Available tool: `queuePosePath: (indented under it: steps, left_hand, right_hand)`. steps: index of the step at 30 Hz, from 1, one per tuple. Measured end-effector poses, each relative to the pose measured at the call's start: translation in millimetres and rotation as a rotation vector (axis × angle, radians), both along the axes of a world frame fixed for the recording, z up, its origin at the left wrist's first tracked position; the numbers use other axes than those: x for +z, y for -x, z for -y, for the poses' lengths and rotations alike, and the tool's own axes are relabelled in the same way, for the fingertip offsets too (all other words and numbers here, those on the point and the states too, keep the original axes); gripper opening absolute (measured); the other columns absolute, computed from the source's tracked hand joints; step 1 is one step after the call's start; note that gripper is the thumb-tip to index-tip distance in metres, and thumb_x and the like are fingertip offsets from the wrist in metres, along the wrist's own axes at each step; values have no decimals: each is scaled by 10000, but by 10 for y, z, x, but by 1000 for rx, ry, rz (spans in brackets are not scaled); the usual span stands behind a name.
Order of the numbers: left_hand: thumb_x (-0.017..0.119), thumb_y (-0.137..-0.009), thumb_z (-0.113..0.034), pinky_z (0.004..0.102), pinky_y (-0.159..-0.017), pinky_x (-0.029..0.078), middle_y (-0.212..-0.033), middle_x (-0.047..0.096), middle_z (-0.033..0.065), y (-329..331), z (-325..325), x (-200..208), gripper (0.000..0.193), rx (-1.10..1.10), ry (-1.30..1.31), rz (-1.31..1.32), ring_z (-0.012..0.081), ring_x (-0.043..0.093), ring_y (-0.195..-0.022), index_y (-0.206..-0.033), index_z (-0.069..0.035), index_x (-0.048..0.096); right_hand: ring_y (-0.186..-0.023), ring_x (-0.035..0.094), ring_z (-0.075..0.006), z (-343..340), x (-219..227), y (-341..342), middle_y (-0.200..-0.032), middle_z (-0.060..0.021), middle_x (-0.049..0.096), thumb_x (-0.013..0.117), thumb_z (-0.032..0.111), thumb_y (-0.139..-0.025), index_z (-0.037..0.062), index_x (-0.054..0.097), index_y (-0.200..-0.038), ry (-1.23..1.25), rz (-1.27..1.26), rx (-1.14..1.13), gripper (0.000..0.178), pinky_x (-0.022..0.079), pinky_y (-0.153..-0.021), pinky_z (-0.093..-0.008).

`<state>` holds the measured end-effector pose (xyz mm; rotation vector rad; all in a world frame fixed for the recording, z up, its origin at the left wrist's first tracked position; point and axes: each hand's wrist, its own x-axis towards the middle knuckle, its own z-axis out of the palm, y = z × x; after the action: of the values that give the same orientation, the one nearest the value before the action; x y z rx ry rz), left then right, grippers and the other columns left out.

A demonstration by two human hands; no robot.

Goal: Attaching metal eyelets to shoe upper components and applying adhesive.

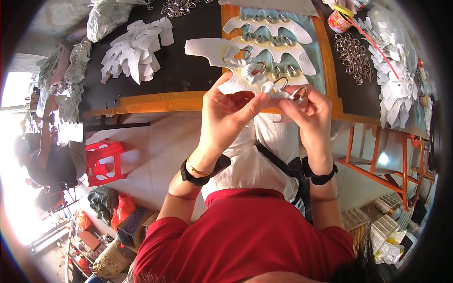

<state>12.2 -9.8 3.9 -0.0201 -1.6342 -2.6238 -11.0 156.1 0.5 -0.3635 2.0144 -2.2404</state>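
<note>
A white, leather-like cut piece is held up over the table's front edge, its pointed end reaching out to the left. Several metal rings are looped through its narrow tabs. My left hand pinches the lower edge of the piece, thumb on top near a folded tab. With thumb and fingers, my right hand grips the right end beside the last ring. Behind it, two similar white pieces with rings, a far one and a nearer one, lie on a blue-green mat.
Left on the black table lies a pile of white cut pieces. To the right are loose metal rings, a red-and-yellow tub with a red stick, and another white pile. A red stool and another person are at left.
</note>
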Motion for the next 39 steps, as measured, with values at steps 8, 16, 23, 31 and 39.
queuePosePath:
  steps: [8,16,23,31,39]
  left_hand:
    - [630,-712,60,217,-723,463,-1031,578,76,-41,-93,14,420,185,99,-66,102,566,-842,-1101,27,475]
    - [662,-688,56,253,-729,483,-971,584,91,-103,-31,-75,448,153,220,-134,134,580,-857,-1084,16,456]
    - [597,-758,82,294,-774,490,-940,563,118,-43,54,3,466,-58,79,-25,164,589,-846,-1135,-23,344]
    - [697,-669,10,262,-548,417,-692,564,49,-18,235,313,151,498,1001,-730,166,518,-621,-777,-18,595]
    - [575,-821,-29,208,-680,380,-875,529,70,-29,209,206,140,532,869,-390,103,461,-744,-930,40,521]
  right_hand:
    - [-814,605,-132,52,24,-15,-865,-61,586,617,-36,-762,-62,557,-948,99,74,79,197,516,-694,-231]
    - [-928,527,-120,10,112,19,-1017,-63,549,712,72,-693,13,481,-1136,-12,-9,265,502,435,-832,-265]
    - [-666,568,-91,155,272,16,-792,-42,581,662,68,-748,-24,587,-850,-209,-172,6,157,463,-550,-211]
    - [-649,588,-134,190,234,13,-800,-73,583,634,-67,-675,41,620,-944,-356,-527,-70,290,469,-534,-218]
    - [-586,478,2,83,200,65,-674,10,567,586,161,-829,-20,599,-959,2,248,142,223,394,-476,-171]
